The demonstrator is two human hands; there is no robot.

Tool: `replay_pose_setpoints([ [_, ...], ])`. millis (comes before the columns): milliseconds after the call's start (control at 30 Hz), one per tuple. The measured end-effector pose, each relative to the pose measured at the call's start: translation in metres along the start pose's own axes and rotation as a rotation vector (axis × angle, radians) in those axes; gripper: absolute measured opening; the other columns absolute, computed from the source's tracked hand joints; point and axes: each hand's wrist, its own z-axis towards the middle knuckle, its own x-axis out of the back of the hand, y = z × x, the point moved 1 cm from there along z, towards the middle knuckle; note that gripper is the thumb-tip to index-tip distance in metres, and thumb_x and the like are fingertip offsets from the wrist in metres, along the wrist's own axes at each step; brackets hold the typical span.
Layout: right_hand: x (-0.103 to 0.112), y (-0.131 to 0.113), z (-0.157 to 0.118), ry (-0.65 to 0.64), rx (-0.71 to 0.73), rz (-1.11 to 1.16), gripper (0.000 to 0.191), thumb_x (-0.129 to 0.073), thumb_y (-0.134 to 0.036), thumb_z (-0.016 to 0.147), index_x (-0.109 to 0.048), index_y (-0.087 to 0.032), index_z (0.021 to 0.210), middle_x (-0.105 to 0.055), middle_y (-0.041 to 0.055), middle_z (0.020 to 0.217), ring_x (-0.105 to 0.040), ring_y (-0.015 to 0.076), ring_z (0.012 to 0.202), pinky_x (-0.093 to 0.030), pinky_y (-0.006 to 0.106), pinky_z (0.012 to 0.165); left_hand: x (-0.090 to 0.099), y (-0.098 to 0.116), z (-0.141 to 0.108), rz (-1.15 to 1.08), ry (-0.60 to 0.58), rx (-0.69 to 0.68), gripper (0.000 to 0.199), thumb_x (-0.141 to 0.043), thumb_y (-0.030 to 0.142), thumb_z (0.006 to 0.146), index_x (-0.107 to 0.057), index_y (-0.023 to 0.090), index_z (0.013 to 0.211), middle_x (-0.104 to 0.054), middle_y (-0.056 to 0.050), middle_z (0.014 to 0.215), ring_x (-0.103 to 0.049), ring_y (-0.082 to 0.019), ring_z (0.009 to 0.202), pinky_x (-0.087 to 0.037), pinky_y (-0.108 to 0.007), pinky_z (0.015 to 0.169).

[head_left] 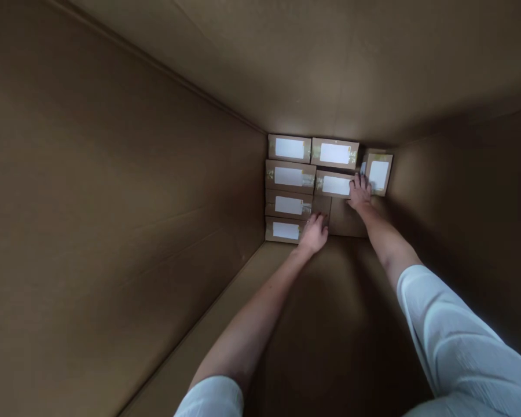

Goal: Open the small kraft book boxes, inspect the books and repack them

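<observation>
Small brown cartons with white labels stand at the bottom of a deep cardboard box (186, 191). My right hand (360, 192) lies with fingers spread over the right end of the middle carton (336, 185), beside the upright-turned carton (378, 175) at the right. My left hand (315, 233) is at the right end of the lowest carton (285, 230) in the left column. Its fingers are bent and slightly apart, thumb outward, and no carton shows in its grasp. Part of that carton's end is hidden behind the hand.
Above the lowest one, the left column holds more cartons, among them a taped carton (292, 176). Another carton (335, 153) sits against the far wall. Bare box floor (345, 219) shows between my hands. High cardboard walls surround both arms.
</observation>
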Motion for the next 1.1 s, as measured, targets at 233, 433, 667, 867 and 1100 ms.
replay_pose_setpoints([
  [233, 0.0, -0.01, -0.011, 0.022, 0.024, -0.017, 0.089, -0.087, -0.049, 0.089, -0.052, -0.014, 0.163, -0.023, 0.0311, 0.187, -0.024, 0.0553, 0.17, -0.03, 0.077, 0.128, -0.005, -0.002, -0.019, 0.005, -0.006, 0.015, 0.051, -0.059, 0.023, 0.106, -0.066, 0.022, 0.156, -0.055, -0.017, 0.172, -0.056, -0.035, 0.159, -0.044, -0.053, 0.138],
  [433, 0.001, -0.018, -0.031, -0.005, 0.054, -0.032, 0.094, -0.098, -0.054, 0.079, -0.057, -0.015, 0.155, -0.026, 0.0334, 0.184, -0.03, 0.0556, 0.166, -0.047, 0.068, 0.122, -0.003, -0.02, 0.001, 0.009, -0.024, 0.005, 0.052, -0.061, 0.022, 0.103, -0.067, 0.023, 0.155, -0.058, -0.015, 0.17, -0.058, -0.034, 0.156, -0.046, -0.052, 0.137],
  [667, 0.039, -0.01, -0.023, -0.107, 0.008, -0.122, 0.084, -0.097, -0.041, 0.083, -0.056, -0.019, 0.153, -0.02, 0.0309, 0.187, -0.041, 0.0529, 0.161, -0.062, 0.063, 0.109, 0.004, -0.031, 0.057, -0.025, -0.061, -0.069, 0.052, -0.062, 0.021, 0.101, -0.068, 0.022, 0.152, -0.058, -0.016, 0.169, -0.06, -0.035, 0.154, -0.047, -0.053, 0.135],
  [867, 0.087, -0.039, -0.017, -0.144, 0.025, -0.177, 0.077, -0.091, -0.03, 0.087, -0.054, -0.021, 0.154, -0.023, 0.0296, 0.185, -0.056, 0.0481, 0.15, -0.063, 0.06, 0.108, 0.038, -0.056, 0.076, -0.048, -0.044, -0.09, 0.058, -0.066, 0.02, 0.097, -0.065, 0.021, 0.155, -0.053, -0.018, 0.172, -0.059, -0.038, 0.155, -0.046, -0.056, 0.135],
  [1100, 0.153, -0.084, -0.096, -0.075, 0.069, -0.142, 0.071, -0.089, -0.028, 0.088, -0.057, -0.021, 0.151, -0.025, 0.028, 0.185, -0.048, 0.0474, 0.158, -0.063, 0.057, 0.11, 0.117, -0.03, 0.06, 0.08, 0.04, -0.235, 0.072, -0.081, 0.028, 0.091, -0.058, 0.023, 0.159, -0.039, -0.022, 0.182, -0.041, -0.046, 0.168, -0.039, -0.065, 0.137],
])
